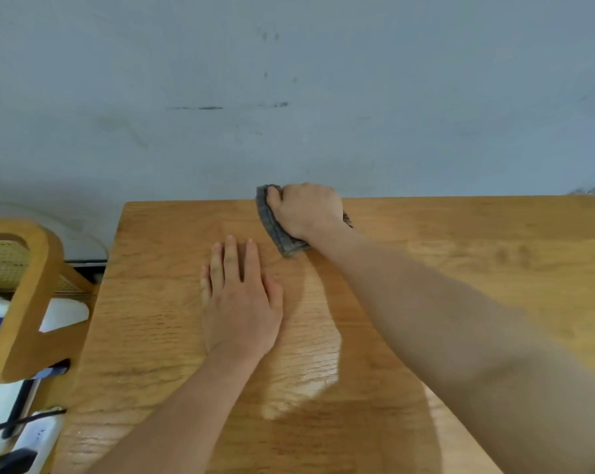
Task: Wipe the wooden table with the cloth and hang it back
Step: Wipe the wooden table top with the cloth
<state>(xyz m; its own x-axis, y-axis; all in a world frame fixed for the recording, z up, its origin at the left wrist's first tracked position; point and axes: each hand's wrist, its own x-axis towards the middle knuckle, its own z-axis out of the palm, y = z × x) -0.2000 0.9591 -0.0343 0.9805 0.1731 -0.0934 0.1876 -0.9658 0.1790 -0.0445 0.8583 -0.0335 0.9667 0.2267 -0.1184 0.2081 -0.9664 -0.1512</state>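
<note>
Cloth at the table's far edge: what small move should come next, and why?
Probably slide the cloth rightward along the far edge. The right hand grips it at the back edge of the table by the wall, so it cannot go farther forward. The left hand lies flat nearer and left of it, while a wide stretch of tabletop lies bare to the right.

The right grip curls over a crumpled grey cloth and presses it onto the wooden desk at the far edge, close against the grey-blue wall. The left grip lies flat on the desk, just nearer and left of the cloth, with its fingers straight and apart from it. Left of the desk stand a wooden chair with a woven back and, nearer, a white power strip.
</note>
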